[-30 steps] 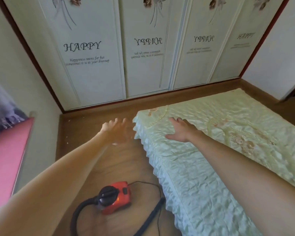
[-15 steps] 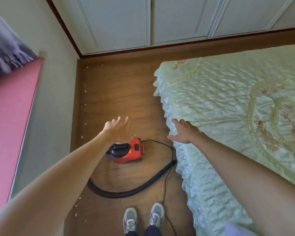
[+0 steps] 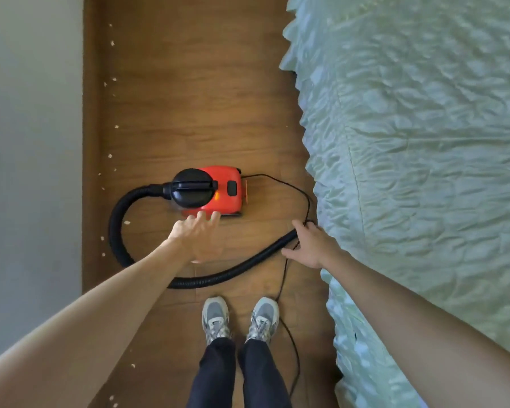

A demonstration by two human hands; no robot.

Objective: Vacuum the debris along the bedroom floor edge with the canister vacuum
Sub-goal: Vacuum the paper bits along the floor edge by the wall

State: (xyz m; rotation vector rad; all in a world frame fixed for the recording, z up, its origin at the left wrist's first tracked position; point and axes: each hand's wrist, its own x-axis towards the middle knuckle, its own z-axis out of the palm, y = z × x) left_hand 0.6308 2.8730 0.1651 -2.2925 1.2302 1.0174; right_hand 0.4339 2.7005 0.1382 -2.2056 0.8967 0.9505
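1. My left hand [image 3: 198, 237] is stretched forward, its fingers [image 3: 202, 216] straight and close together, holding nothing; the tips lie over the near edge of the canister vacuum [image 3: 218, 191], and I cannot tell whether they touch it.
2. My right hand [image 3: 312, 245] is spread wide with the thumb out, also empty; its fingers [image 3: 299, 228] hang over the far end of the hose [image 3: 121, 231] and a loop of the power cord [image 3: 283, 275]; contact is unclear.
3. The vacuum, red with a black handle cap, sits on the floor [image 3: 189, 98] between wall and bed; its long axis runs crosswise, hose port towards the wall on my left, cord end towards the bed on my right.
4. The hose leaves the port, curves back towards me, then sweeps right to the bed's edge; the cord trails past my shoes [image 3: 215, 316].
5. The floor is a narrow strip of brown wood; pale debris [image 3: 110, 156] dots its left edge beside the baseboard [image 3: 89, 142]; a grey wall [image 3: 27, 142] stands left; the bed [image 3: 424, 172], under a crinkled pale green cover, fills the right.
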